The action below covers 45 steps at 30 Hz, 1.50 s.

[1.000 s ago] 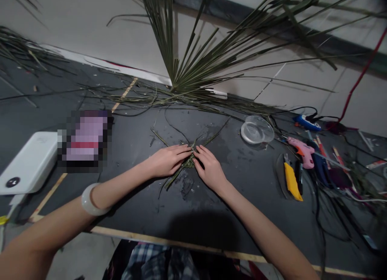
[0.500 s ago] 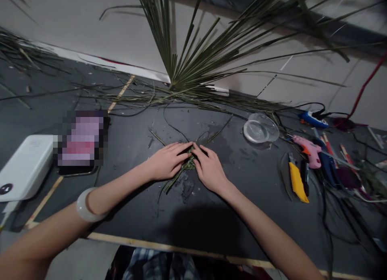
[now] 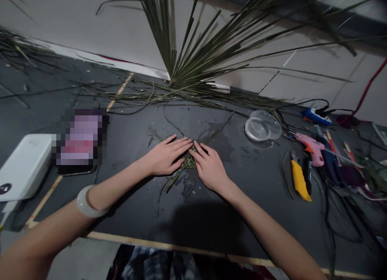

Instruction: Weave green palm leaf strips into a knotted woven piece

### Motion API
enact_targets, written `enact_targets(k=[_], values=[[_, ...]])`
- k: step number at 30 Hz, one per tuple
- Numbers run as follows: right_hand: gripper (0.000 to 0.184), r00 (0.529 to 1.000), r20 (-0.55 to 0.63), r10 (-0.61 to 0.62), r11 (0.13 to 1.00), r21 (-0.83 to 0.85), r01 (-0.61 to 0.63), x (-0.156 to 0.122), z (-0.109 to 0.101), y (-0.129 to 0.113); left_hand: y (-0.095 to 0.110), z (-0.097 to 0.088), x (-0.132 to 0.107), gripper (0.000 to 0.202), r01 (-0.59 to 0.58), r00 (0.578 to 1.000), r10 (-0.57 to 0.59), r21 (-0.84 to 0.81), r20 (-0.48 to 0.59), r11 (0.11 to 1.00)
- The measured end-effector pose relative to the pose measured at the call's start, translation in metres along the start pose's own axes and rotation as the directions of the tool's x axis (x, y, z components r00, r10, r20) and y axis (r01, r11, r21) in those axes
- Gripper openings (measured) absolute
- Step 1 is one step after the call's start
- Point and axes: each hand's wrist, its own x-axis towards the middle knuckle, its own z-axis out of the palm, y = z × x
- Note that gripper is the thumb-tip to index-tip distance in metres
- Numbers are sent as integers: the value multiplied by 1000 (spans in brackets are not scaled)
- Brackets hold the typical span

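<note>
A small woven knot of green palm-leaf strips (image 3: 189, 163) lies on the dark tabletop, with thin strips fanning out from it. My left hand (image 3: 167, 155) rests against its left side, fingers stretched across the strips. My right hand (image 3: 209, 168) presses on it from the right, fingertips on the weave. The two hands nearly meet above the knot and hide part of it. A pale bangle (image 3: 89, 201) circles my left wrist.
A large palm frond (image 3: 184, 66) spreads across the far table edge. To the right lie a clear plastic lid (image 3: 262, 126), a pink glue gun (image 3: 308, 149), a blue glue gun (image 3: 316, 116) and a yellow utility knife (image 3: 299, 180). A pixelated phone (image 3: 80, 139) and white power bank (image 3: 26, 167) sit left.
My left fingers have spread a little and lifted from the knot's top. The whole scene has shifted slightly as my head moved.
</note>
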Motion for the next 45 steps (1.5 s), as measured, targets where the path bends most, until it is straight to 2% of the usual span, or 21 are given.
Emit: enact_targets(k=[11,22,26,30,37,45], values=[[40,1000,7,6,1000,-2,-6,0,-2,-1,9,-2,2,49,43,996,-34,108,-82,993],[41,1000,18,3,1000,-17,-3,0,-3,-1,13,-1,1,47,61,993,-45,136,-114,989],[41,1000,25,7,1000,0,-7,1,-4,-1,12,-1,-1,48,21,991,-5,120,-133,993],[40,999,22,28,998,50,-29,2,-5,-2,9,2,-2,46,-56,992,60,31,-114,998],[48,990,-42,132,962,246,-118,0,2,1,9,4,-2,44,-29,998,26,-39,-61,999],[40,992,-18,128,957,265,-118,1,-1,1,5,-1,-3,41,-69,997,69,-31,-20,997]])
